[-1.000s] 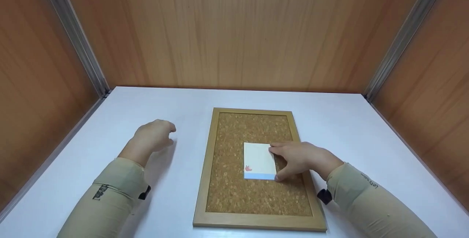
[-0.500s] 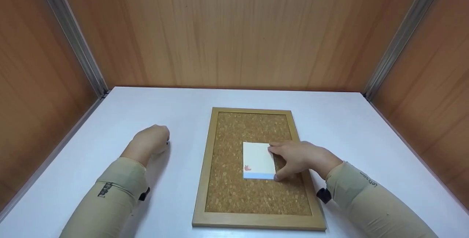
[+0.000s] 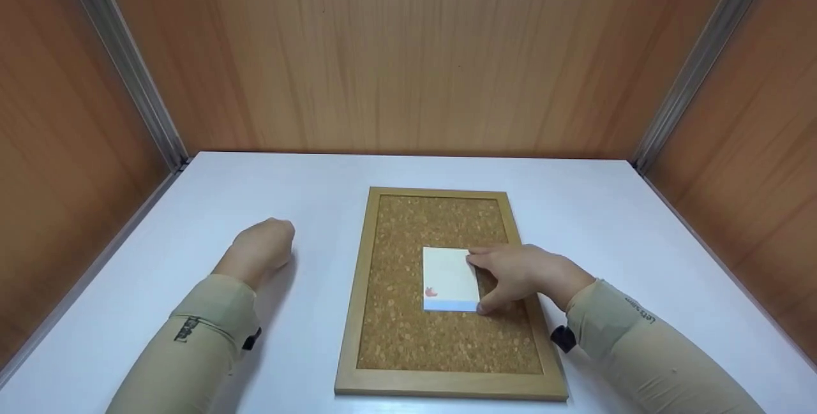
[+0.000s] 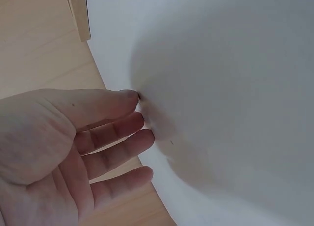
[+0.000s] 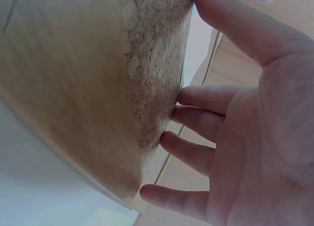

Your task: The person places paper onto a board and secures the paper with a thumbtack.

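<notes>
On a wood-framed cork board [image 3: 396, 331] lies a white note sheet [image 3: 449, 272] with a blue strip along its near edge and a small reddish print in one corner. My right hand [image 3: 517, 273] rests at the sheet's right side, index finger on the far corner and thumb at the near one. Its other fingertips touch the cork in the right wrist view. Left of the board, my left hand [image 3: 260, 249] is low over the white table, palm turned away. Seen from the left wrist, thumb and index finger pinch a tiny dark thing [image 4: 139, 97], mostly hidden by the fingertips.
The white table [image 3: 306, 178] is closed in by wood-grain panels [image 3: 408, 50] at the back and both sides, with grey metal posts [image 3: 137, 57] in the corners. A tiny dark speck [image 4: 171, 142] shows on the table near the left fingertips.
My left hand has drawn back slightly, and its thumb and index finger, apart a second ago, have come together at the table. The right hand and the sheet stay put.
</notes>
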`<state>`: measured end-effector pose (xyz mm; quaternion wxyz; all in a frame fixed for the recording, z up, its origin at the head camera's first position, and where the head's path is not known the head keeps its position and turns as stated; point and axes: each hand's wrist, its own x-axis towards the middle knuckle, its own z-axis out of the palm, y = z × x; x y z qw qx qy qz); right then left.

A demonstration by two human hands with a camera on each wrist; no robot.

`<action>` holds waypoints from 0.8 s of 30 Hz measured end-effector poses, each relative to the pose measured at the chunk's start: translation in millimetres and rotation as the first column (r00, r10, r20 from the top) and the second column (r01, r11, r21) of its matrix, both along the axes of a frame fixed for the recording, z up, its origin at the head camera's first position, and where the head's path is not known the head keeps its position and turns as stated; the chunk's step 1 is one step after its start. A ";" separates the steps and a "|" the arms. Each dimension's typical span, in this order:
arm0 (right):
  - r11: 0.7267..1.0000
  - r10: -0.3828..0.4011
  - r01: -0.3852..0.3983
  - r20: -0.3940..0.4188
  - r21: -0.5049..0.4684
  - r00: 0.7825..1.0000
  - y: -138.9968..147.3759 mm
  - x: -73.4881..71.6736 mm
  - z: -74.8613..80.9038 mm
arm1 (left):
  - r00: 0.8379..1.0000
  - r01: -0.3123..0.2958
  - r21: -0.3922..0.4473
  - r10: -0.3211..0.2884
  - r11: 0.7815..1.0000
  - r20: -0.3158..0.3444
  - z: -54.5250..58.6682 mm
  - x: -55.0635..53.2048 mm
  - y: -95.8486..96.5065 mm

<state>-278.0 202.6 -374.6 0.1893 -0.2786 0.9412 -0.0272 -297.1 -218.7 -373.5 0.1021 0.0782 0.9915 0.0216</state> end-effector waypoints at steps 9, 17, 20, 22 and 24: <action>1.000 -0.008 0.008 -0.005 0.006 1.000 -1.3 -0.3 0.5 | 0.999 -0.022 0.043 0.020 0.999 0.037 3.3 -4.9 -0.6; 1.000 -0.002 0.002 -0.013 0.007 1.000 -0.6 -0.7 -0.9 | 0.998 -0.012 0.037 0.009 0.999 0.069 6.7 -5.4 2.1; 1.000 0.003 -0.003 -0.016 0.007 1.000 -0.2 -1.2 -1.5 | 0.997 -0.011 0.032 0.008 0.999 0.083 5.8 -5.8 1.5; 1.000 -0.001 0.001 -0.014 0.006 1.000 0.0 -1.5 -1.9 | 0.997 -0.010 0.024 0.008 1.000 0.075 4.6 -5.7 1.2; 1.000 -0.005 0.005 -0.012 0.004 1.000 0.0 -1.8 -2.3 | 0.998 -0.006 0.016 0.005 1.000 0.065 4.6 -4.6 1.6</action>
